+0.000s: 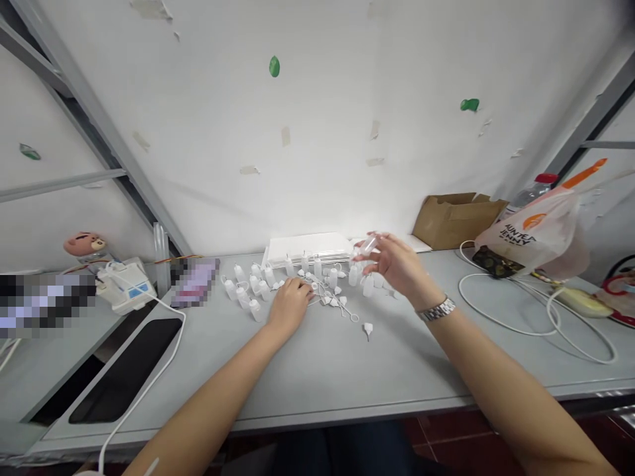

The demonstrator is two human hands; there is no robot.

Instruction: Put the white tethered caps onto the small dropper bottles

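My right hand (pixel 397 264), with a metal-band watch (pixel 436 309) on its wrist, is raised at the back right of the group. Between its thumb and fingers is a small translucent bottle (pixel 368 245), tilted. Low on the table, my left hand (pixel 290 305) is closed, its fingertips at the edge of a pile of white caps (pixel 329 299) and looped strips. What those fingers pinch, if anything, is hidden. Several small bottles (pixel 254 309) stand upright left of that hand, and more bottles (pixel 368 286) stand below my right hand. One loose white nozzle cap (pixel 368 328) lies nearer the front.
White flat boxes (pixel 307 246) lie against the wall. To the right are an open cardboard box (pixel 454 218), a plastic bag (pixel 536 231) and a looped white cable (pixel 496 328). At left, a dark phone-shaped slab (pixel 126 370) lies beside a white power strip (pixel 126 285).
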